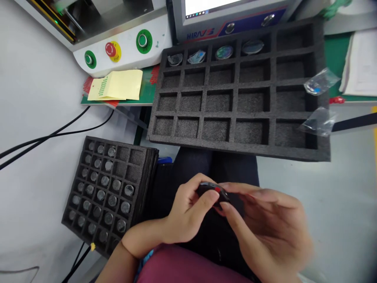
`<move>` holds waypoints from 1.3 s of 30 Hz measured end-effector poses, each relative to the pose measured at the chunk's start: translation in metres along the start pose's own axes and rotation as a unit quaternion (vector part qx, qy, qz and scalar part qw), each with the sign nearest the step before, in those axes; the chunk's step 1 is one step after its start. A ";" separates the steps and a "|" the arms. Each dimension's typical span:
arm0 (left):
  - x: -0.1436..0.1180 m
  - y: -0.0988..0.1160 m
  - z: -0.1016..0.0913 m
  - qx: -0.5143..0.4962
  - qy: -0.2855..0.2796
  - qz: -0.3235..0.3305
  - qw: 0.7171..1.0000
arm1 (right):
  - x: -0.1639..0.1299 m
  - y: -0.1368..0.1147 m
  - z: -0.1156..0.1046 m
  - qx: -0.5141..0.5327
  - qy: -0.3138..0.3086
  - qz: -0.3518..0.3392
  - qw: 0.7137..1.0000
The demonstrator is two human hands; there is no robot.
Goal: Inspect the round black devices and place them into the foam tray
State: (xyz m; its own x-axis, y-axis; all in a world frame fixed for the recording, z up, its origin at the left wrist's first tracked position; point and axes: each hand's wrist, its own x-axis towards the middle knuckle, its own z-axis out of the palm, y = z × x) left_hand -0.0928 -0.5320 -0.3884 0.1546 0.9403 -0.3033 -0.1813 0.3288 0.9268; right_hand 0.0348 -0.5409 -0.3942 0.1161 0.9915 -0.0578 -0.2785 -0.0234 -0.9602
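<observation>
While the left hand [188, 214] grips a small black rounded object with a red mark [209, 187] above a dark-clothed lap [193, 165] | right hand [271, 224] pinches its edge | step: apparently two-fingered fine handling | next move: calls for steady support

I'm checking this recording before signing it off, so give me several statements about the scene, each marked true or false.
1. The left hand holds a small dark object. True.
2. The right hand hangs well away from that object. False: the right hand has its fingertips at the object's end.
3. Yellow paper lies left of the large foam tray. True.
4. Round pieces sit in that tray's nearest row. False: the round pieces sit in its farthest row.
5. Clear plastic lies at the tray's right side. True.
</observation>
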 end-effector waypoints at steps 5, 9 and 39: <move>0.000 0.004 0.001 0.124 -0.032 0.133 0.983 | 0.001 0.000 0.007 0.112 -0.053 0.095 0.988; -0.001 0.007 0.000 0.203 -0.067 0.178 0.961 | 0.001 0.002 0.015 0.164 -0.039 0.119 0.979; 0.002 -0.012 0.000 -0.349 -0.133 -0.152 0.915 | 0.017 0.022 -0.019 0.027 -0.244 -0.210 0.946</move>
State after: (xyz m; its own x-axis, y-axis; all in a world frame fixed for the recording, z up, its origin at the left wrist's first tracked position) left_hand -0.0900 -0.5340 -0.4002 0.5159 0.7713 -0.3728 -0.6520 0.6358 0.4131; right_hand 0.0492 -0.5267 -0.4216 -0.2231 0.8527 0.4724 -0.3555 0.3800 -0.8539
